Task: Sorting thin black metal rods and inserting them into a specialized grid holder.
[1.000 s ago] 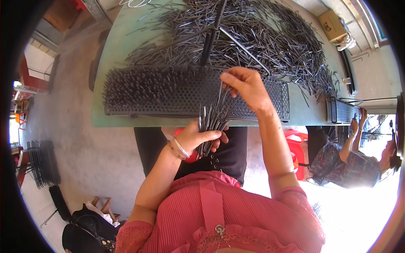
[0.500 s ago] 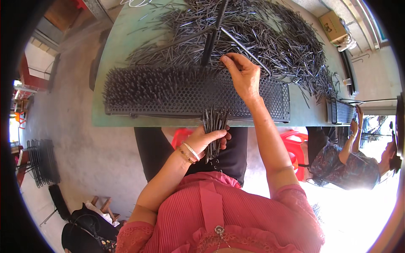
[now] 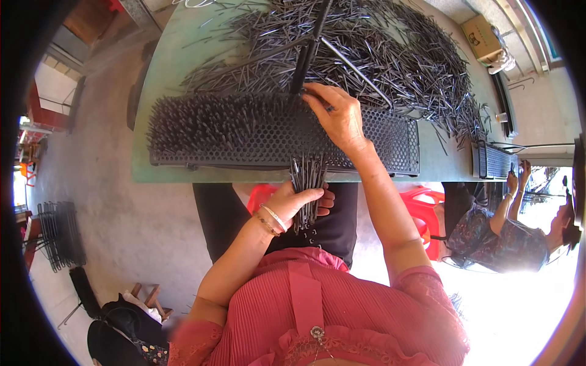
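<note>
My left hand [image 3: 295, 200] is wrapped round a bundle of thin dark sticks [image 3: 309, 183], just below the front edge of a long black perforated panel [image 3: 378, 140]. Many similar sticks [image 3: 201, 125] stand upright in the panel's holes over its left part and along the back; the right part shows bare holes. My right hand [image 3: 334, 116] is above the middle of the panel, at the edge of the filled part. Its thumb and fingers are pinched together near the base of a dark upright bar [image 3: 300, 70]. What they pinch is too small to make out.
A large heap of loose dark sticks [image 3: 390, 55] covers the back of the green table [image 3: 168, 67]. A cardboard box [image 3: 480, 38] stands at the far right. Another person [image 3: 500, 238] works at a similar panel [image 3: 495, 163] on the right. Red stools [image 3: 421, 213] are under the table edge.
My right hand has moved left and slightly down, from beside the upright bar's right to near its base. My left hand with the bundle has hardly moved.
</note>
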Demonstrator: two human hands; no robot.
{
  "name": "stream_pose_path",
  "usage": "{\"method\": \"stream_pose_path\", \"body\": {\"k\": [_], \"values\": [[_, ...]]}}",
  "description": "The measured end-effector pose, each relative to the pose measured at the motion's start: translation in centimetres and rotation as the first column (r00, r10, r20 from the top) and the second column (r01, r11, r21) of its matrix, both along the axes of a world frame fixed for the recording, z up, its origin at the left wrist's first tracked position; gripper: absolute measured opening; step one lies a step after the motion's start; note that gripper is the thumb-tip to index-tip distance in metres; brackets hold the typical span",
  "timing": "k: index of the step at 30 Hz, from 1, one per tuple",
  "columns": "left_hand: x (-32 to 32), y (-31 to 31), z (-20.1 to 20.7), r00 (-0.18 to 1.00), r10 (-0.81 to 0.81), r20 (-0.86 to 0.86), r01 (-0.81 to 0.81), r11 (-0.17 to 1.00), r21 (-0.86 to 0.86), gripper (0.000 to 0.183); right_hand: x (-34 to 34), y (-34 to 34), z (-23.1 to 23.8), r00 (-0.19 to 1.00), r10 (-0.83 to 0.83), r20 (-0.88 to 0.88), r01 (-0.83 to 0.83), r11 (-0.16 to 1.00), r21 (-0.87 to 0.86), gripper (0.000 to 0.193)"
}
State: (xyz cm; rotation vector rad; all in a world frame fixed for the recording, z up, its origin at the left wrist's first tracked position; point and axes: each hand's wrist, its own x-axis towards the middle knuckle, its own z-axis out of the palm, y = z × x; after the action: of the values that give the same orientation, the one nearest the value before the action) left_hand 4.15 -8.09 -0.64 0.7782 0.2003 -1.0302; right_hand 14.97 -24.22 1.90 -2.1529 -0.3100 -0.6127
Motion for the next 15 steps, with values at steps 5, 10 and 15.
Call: {"method": "stream_pose_path", "body": {"k": [5, 10, 15], "values": [[-0.12, 0.09, 0.02, 1.000, 0.005, -0.004, -0.005, 1.000, -0.004, 0.026, -0.03, -0.08, -0.14, 0.992, 0.084, 0.092, -0.069, 0.985, -0.157, 0.022], [-0.41, 0.15, -0.16, 1.000, -0.020, 0.016, 0.021, 1.000, -0.018, 0.026, 0.45, 0.00, -0.04, 0.975, 0.139, 0.172, -0.084, 0.951, -0.298, 0.025], [-0.29, -0.08, 0.74, 0.996, 0.049, -0.075, -0.055, 0.996, -0.075, 0.027, -0.19, -0.77, 0.11, 0.978, 0.029, 0.207, -0.007, 0.994, -0.108, 0.020]]}}
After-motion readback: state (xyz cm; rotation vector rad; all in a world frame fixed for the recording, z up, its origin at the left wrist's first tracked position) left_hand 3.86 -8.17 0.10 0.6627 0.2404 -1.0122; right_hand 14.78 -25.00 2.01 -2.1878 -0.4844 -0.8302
